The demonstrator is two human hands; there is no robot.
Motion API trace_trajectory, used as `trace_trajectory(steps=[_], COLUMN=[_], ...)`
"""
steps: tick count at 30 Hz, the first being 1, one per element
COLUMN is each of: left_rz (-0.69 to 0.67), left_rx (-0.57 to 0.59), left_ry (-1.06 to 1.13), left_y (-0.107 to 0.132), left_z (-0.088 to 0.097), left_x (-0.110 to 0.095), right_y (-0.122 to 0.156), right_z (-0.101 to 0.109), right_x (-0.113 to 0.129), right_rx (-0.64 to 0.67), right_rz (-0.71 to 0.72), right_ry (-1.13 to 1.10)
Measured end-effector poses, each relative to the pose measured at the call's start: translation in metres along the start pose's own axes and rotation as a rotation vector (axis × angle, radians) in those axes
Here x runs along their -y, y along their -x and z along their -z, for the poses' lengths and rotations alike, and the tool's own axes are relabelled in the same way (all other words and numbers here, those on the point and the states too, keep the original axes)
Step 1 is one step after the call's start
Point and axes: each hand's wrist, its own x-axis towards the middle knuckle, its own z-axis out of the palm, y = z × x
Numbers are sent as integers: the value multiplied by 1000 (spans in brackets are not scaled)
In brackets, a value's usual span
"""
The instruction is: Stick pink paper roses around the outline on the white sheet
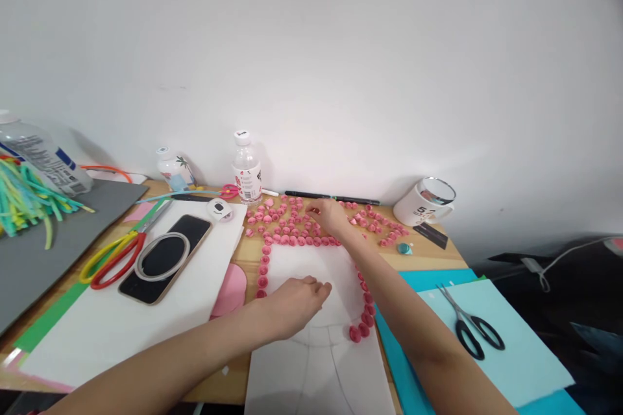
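Observation:
My right hand point(328, 215) reaches over the loose pink paper rolls point(289, 224) at the back of the table. Its thumb and forefinger are a little apart, and I see no roll held between them. Lower down, my left hand point(299, 303) hovers over a white sheet of paper point(311, 266), its fingers loosely bent and slightly apart, with nothing visible in them. Pencil lines run across the sheet's lower part. Rolled pink paper coils point(366, 319) line the sheet's top, left and right edges. My right forearm hides part of the right-hand row.
Left are a phone point(165, 259), red-and-yellow scissors point(114, 256), a white tape dispenser point(219, 209) and pipe cleaners point(29, 194). A bottle point(247, 172) and a mug point(421, 202) stand by the wall. Black-handled scissors point(474, 331) lie on light-blue paper point(525, 350). A teal cap point(403, 248) sits nearby.

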Motion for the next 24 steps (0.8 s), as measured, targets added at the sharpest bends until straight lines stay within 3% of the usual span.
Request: trace_trajectory(steps=[10,24], left_rz=[-2,11], left_rx=[136,134], left_ry=[64,91], left_y=[-3,-1], left_z=[7,12], left_x=[0,0], right_y=[-3,-6], right_z=[-10,-15], right_x=[15,16], right_rx=[43,65], right_rz=[5,-3], right_ry=[-18,30])
